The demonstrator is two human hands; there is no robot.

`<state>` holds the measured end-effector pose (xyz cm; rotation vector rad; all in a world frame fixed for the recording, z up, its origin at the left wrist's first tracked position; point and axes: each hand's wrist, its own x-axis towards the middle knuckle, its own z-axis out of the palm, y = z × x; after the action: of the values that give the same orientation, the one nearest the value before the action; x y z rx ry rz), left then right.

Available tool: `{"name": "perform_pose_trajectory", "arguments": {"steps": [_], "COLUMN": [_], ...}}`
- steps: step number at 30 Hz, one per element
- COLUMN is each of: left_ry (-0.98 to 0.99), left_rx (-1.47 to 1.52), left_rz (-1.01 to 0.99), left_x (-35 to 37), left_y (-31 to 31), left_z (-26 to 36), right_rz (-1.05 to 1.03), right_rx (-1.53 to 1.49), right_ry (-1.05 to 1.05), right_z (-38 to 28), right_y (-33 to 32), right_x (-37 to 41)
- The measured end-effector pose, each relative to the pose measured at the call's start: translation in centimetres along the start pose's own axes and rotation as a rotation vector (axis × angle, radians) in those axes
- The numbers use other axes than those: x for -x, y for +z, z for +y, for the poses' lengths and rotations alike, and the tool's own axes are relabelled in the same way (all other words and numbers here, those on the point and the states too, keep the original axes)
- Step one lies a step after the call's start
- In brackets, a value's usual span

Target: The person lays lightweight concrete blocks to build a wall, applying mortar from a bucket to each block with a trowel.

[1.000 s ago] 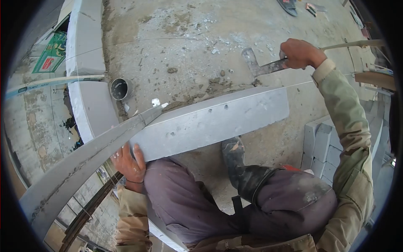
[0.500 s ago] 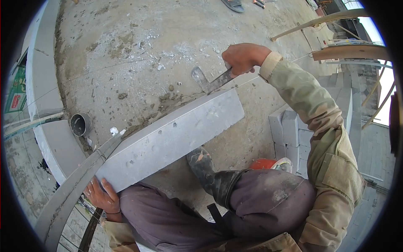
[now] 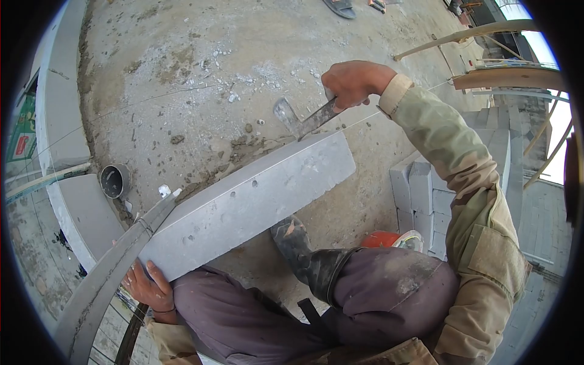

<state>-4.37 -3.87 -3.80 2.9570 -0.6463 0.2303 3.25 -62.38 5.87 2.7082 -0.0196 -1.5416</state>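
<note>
Head view: right hand clenched around the handle of a flat-bladed tool, blade at the far upper edge of a long grey block lying aslant on the concrete floor; left hand open, fingers flat against the block's near end.

No text is legible; the green sign at left is too blurred.
</note>
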Motion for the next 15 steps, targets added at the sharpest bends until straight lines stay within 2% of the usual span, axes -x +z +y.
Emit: {"name": "perform_pose_trajectory", "arguments": {"steps": [4,6,10,12,15], "left_ry": [-0.008,-0.012,0.004,0.004,0.002], "left_rx": [0.023,0.02,-0.006,-0.003,0.004], "left_rz": [0.007,0.003,-0.007,-0.004,0.0], "left_x": [0.0,0.1,0.1,0.1,0.1], "left_y": [-0.1,0.1,0.1,0.2,0.2], "left_z": [0.2,0.1,-0.2,-0.2,-0.2], "right_rz": [0.049,0.206,0.202,0.0,-0.009], "right_rx": [-0.017,0.0,-0.091,-0.052,-0.018], "right_ry": [0.001,-0.044,-0.02,-0.035,-0.032], "right_z": [0.6,1.0,0.0,-0.9,-1.0], "right_y": [0.0,0.4,0.0,-0.3,-0.5], "right_x": [-0.3,-0.7,-0.3,0.0,-0.1]}}
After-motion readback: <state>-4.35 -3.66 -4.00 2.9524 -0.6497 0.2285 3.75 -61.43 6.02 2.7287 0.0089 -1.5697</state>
